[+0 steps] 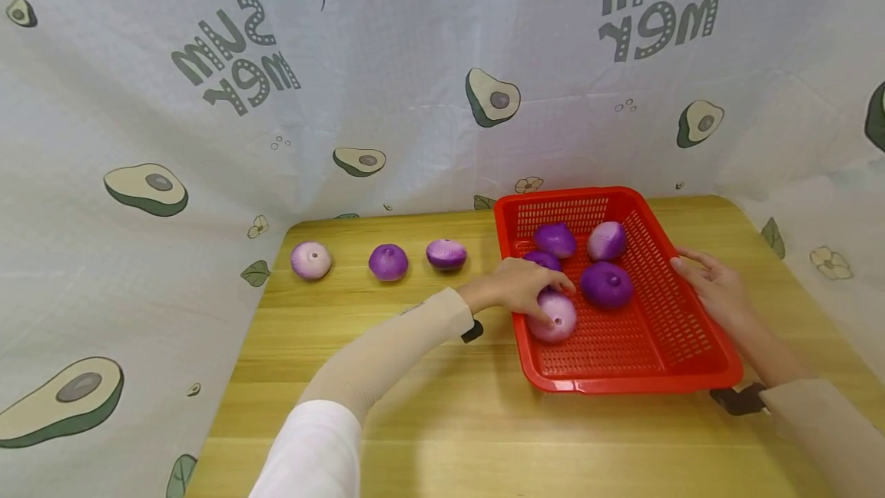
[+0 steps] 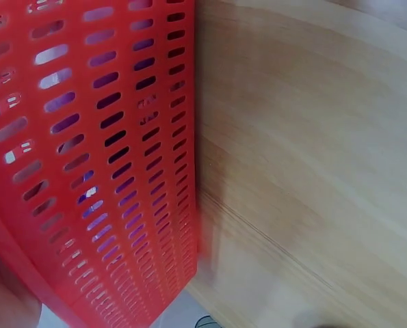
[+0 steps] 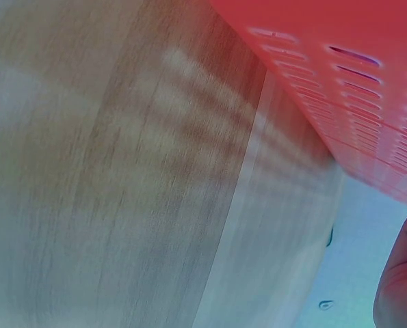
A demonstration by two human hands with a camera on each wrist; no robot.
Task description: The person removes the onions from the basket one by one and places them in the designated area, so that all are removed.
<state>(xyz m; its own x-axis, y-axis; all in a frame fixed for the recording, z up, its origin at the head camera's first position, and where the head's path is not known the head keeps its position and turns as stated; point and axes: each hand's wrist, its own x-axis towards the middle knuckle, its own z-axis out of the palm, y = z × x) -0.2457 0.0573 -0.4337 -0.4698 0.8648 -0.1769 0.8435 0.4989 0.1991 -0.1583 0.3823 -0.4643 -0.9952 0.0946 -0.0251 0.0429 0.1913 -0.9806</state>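
Observation:
A red plastic basket point(image 1: 588, 386) with slotted walls stands on the right of the table in the head view. My left hand point(image 1: 518, 284) reaches over its left rim and grips a pale pink onion point(image 1: 561, 317) inside, thumb and fingers curled about it. Around that onion lie a dark purple onion point(image 1: 607, 285), another purple one point(image 1: 555, 240), a purple-and-white one point(image 1: 607, 241) and one partly hidden by my hand point(image 1: 541, 259). On the right rim, my right hand point(image 1: 719, 292) holds the basket. Both wrist views show mainly the basket's outer wall point(image 2: 131, 147).
Left of the basket, a whitish onion point(image 1: 311, 260), a purple onion point(image 1: 389, 262) and a purple-and-pale onion point(image 1: 446, 253) sit in a row on the wooden table point(image 1: 442, 436). A white cloth point(image 1: 415, 44) printed with avocados hangs behind and beside the table.

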